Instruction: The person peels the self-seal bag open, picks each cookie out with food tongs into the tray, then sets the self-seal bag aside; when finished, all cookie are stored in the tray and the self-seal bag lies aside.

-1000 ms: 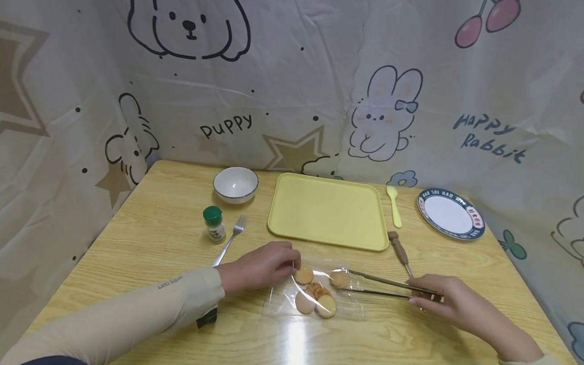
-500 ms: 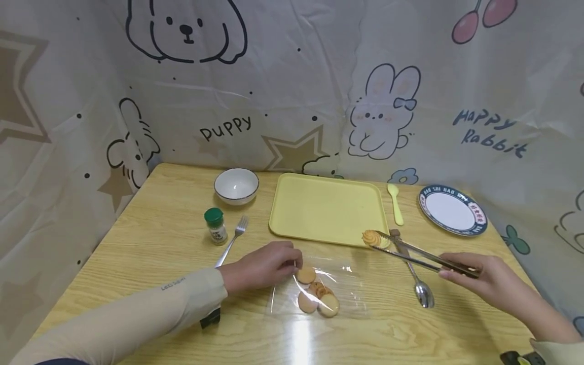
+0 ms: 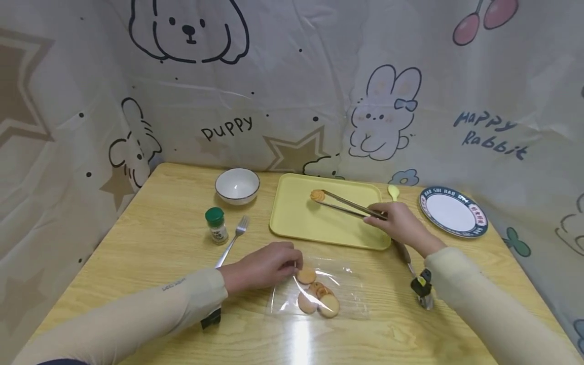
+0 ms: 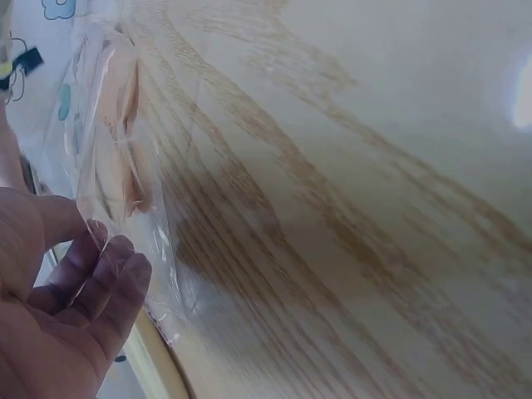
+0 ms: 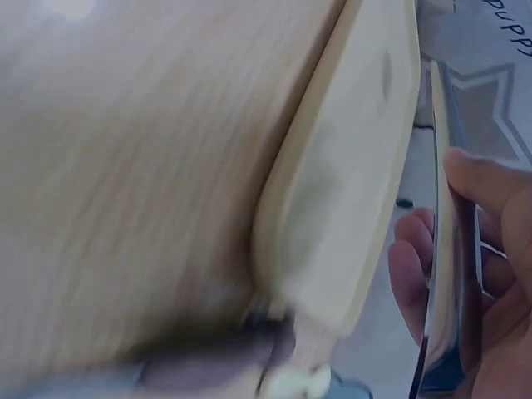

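My right hand (image 3: 397, 223) grips metal tongs (image 3: 349, 205) over the yellow tray (image 3: 292, 218). A swirled cookie (image 3: 318, 195) is pinched in the tips of the tongs, above the tray's middle. In the right wrist view, thumb and fingers wrap the tongs (image 5: 453, 249) near the tray's edge. My left hand (image 3: 266, 263) pinches the edge of a clear plastic bag (image 3: 351, 289) lying on the table. Several round cookies (image 3: 329, 305) lie inside it. The left wrist view shows thumb and fingertips closed on the thin film (image 4: 108, 224).
A white bowl (image 3: 237, 186), a green-capped shaker (image 3: 216, 225) and a fork (image 3: 236, 235) stand left of the tray. Right of it are a yellow spoon (image 3: 393, 191) and a blue-rimmed plate (image 3: 453, 212). A brown-handled metal spoon (image 3: 403, 252) is partly behind the right forearm.
The tongs have lifted the swirled cookie off the bag area, swung right past the tray's near corner, then left and forward over the tray. My left hand stays at the bag.
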Available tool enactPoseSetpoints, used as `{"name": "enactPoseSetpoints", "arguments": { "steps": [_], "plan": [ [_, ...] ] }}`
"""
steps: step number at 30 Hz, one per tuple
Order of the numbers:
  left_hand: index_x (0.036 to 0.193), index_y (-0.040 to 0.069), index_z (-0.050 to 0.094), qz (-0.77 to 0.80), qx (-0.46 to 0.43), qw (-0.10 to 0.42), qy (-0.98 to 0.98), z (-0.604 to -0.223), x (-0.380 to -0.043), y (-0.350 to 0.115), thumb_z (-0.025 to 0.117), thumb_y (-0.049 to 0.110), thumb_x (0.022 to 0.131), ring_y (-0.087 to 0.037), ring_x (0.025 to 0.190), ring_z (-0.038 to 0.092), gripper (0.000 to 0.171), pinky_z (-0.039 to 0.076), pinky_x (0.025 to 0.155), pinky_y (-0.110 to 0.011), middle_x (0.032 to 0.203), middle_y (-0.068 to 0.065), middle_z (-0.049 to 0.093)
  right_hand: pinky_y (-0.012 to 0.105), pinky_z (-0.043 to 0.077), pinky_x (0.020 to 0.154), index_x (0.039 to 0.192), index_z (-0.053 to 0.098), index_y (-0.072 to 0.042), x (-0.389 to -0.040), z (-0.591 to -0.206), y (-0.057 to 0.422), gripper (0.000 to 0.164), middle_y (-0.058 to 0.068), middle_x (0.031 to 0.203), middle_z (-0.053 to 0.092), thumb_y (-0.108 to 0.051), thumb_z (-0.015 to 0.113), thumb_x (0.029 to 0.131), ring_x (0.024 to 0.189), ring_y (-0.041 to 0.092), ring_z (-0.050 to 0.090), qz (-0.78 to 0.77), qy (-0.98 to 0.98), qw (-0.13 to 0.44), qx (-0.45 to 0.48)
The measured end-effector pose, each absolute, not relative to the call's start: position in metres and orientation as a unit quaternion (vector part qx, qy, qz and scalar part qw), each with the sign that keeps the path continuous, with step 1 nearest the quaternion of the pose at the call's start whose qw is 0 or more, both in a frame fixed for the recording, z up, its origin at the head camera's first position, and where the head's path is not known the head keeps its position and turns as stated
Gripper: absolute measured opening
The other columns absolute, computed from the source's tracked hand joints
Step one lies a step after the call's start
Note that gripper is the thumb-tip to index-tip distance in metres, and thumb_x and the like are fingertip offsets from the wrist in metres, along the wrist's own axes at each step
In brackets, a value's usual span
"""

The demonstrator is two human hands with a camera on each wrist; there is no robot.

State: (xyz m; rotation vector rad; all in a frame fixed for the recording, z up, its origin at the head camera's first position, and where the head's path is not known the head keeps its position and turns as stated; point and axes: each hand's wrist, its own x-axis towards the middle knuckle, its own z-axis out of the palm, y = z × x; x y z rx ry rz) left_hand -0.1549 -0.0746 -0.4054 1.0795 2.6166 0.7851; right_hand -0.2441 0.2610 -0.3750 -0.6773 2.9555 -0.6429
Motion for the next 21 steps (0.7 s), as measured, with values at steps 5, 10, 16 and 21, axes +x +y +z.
{"name": "enactPoseSetpoints", "arguments": {
  "steps": [5, 10, 16, 21],
  "plan": [
    [0.094, 0.017, 0.066, 0.264, 0.381, 0.091, 0.882, -0.403, -0.158, -0.074, 0.06, 0.014, 0.094, -0.006, 0.079, 0.051, 0.007, 0.045, 0.07, -0.018, 0.087, 0.007, 0.058, 0.048, 0.052, 0.093, 0.122, 0.063, 0.003, -0.267, -0.38, 0.227, 0.043, 0.023, 0.12, 0.066, -0.028, 0.065, 0.093, 0.109, 0.036, 0.065, -0.216, 0.954, 0.027, -0.208],
    [0.092, 0.016, 0.066, 0.26, 0.384, 0.092, 0.881, -0.4, -0.158, -0.074, 0.062, 0.016, 0.093, -0.005, 0.079, 0.05, 0.004, 0.045, 0.069, -0.018, 0.086, 0.006, 0.057, 0.048, 0.052, 0.093, 0.123, 0.063, 0.003, -0.276, -0.384, 0.205, 0.042, 0.022, 0.122, 0.066, -0.028, 0.063, 0.094, 0.108, 0.035, 0.065, -0.217, 0.956, 0.035, -0.195],
    [0.091, 0.017, 0.066, 0.261, 0.382, 0.093, 0.882, -0.402, -0.156, -0.074, 0.062, 0.016, 0.093, -0.005, 0.078, 0.049, 0.005, 0.043, 0.07, -0.018, 0.085, 0.006, 0.056, 0.042, 0.054, 0.08, 0.119, 0.064, 0.002, -0.279, -0.39, 0.194, 0.04, 0.02, 0.111, 0.07, -0.028, 0.063, 0.094, 0.09, 0.027, 0.066, -0.226, 0.954, 0.061, -0.186],
    [0.089, 0.015, 0.065, 0.263, 0.386, 0.086, 0.88, -0.403, -0.155, -0.075, 0.062, 0.016, 0.093, -0.005, 0.078, 0.049, 0.004, 0.043, 0.069, -0.018, 0.084, 0.005, 0.056, 0.042, 0.054, 0.082, 0.118, 0.063, 0.0, -0.28, -0.392, 0.192, 0.042, 0.018, 0.111, 0.069, -0.033, 0.064, 0.093, 0.095, 0.026, 0.067, -0.222, 0.958, 0.066, -0.17]
  ]
}}
